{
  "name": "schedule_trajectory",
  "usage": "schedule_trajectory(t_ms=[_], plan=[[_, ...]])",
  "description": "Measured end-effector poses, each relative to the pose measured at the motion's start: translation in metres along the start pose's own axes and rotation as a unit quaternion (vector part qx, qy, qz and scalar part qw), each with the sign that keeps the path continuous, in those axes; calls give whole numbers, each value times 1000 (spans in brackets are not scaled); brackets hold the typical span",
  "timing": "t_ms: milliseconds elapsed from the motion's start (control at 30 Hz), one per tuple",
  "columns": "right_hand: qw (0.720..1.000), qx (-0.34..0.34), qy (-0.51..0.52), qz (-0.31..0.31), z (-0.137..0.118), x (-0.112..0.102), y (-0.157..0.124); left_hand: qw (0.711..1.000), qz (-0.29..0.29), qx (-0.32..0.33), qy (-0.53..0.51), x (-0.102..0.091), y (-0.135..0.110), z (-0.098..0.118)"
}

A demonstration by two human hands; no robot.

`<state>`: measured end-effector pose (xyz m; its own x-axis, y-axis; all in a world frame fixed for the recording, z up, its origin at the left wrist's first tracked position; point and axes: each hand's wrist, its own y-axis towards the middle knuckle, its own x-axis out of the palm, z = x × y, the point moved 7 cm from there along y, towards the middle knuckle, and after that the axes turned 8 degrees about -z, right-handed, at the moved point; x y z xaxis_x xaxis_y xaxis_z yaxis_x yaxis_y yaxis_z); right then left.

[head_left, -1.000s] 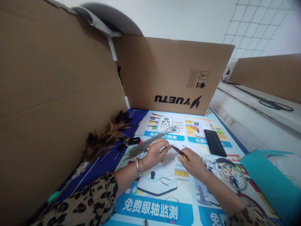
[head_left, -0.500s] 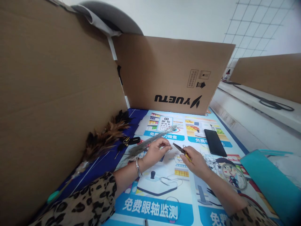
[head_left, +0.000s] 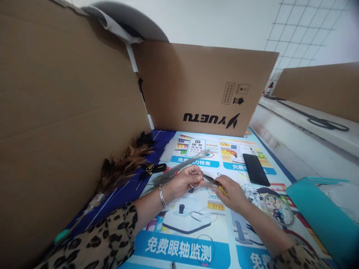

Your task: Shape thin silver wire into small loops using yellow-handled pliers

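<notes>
My left hand [head_left: 186, 181] is pinched on a thin wire bent into a loop [head_left: 196, 180], just in front of a bundle of straight wires [head_left: 182, 166] lying on the printed mat. My right hand [head_left: 231, 192] is closed round small yellow-handled pliers [head_left: 213, 182], whose dark tips touch the wire loop at my left fingertips. Both hands hover low over the mat at its middle. A silver bangle sits on my left wrist.
A feather duster [head_left: 123, 166] and black key fob [head_left: 158, 168] lie left of the wires. A black phone [head_left: 254, 168] lies to the right. Cardboard walls [head_left: 202, 86] stand at left and back. A teal folder [head_left: 322, 213] is near right. Bent wire shapes [head_left: 200, 216] rest on the mat.
The pliers' tips have closed in on my left fingertips, and the wire in my left hand now shows a round loop. My hands have drawn together.
</notes>
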<state>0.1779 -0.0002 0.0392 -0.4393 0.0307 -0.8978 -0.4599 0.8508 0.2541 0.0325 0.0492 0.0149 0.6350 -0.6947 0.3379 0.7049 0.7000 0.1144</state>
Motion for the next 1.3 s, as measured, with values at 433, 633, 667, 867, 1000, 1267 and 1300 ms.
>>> schedule_trajectory(t_ms=[433, 633, 667, 867, 1000, 1267, 1300], plan=[[998, -60, 5, 23, -7, 1, -1, 987, -86, -39, -134, 6, -1, -10], [995, -82, 2, 49, -11, -1, -3, 981, -99, -37, -165, 10, -2, -10], [995, -82, -1, 50, -11, -1, -3, 980, -100, -37, -169, 10, -2, -10], [996, -73, -15, 44, -10, 0, -4, 977, -104, -47, -181, 10, -4, -11], [996, -67, -21, 47, -10, 0, -3, 976, -101, -46, -186, 11, -3, -11], [997, -45, -33, 49, -10, -2, -2, 977, -96, -34, -186, 12, -1, -8], [997, -42, -36, 47, -9, -2, -2, 978, -92, -34, -182, 11, 0, -9]])
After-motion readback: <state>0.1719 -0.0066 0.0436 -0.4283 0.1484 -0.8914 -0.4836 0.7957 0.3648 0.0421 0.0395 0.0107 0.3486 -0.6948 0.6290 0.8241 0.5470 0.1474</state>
